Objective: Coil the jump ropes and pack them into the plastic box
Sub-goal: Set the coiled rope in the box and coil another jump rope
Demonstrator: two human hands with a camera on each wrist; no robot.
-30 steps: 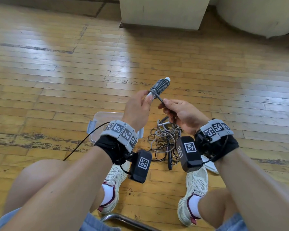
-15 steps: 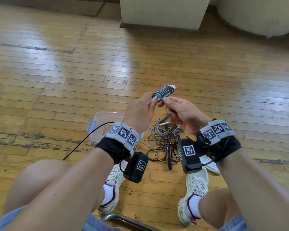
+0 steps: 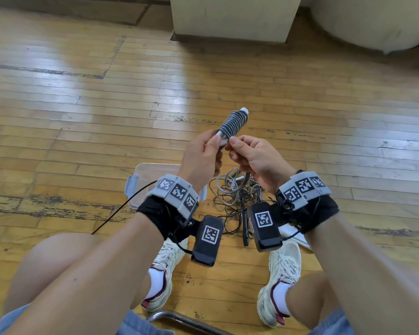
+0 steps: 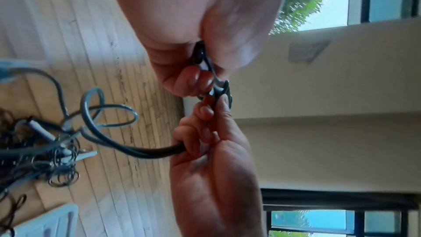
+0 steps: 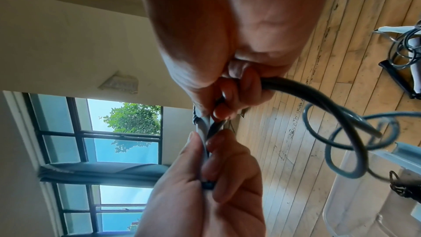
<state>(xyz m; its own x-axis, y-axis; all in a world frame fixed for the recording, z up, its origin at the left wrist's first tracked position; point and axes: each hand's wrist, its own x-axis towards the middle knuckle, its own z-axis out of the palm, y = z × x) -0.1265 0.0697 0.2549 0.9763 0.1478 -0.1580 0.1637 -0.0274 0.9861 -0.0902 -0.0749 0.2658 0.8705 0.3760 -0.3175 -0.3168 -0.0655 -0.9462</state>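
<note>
Up above the knees, the left hand pinched the white lower end of a jump-rope handle, which tilted up and away with grey rope wound tightly round it. The right hand met it at the base of the winding, thumb and forefinger pinching the rope there, while the lower fingers curled round the loose length that hung down. In the left wrist view that length ran out of the right fist in a dark curve and looped toward the floor. Below the hands a tangled pile of ropes and handles lay on the wooden floor, just beside the clear plastic box, which sat to its left behind the left wrist. A pair of pale sneakers stood near the pile, one on each side.
</note>
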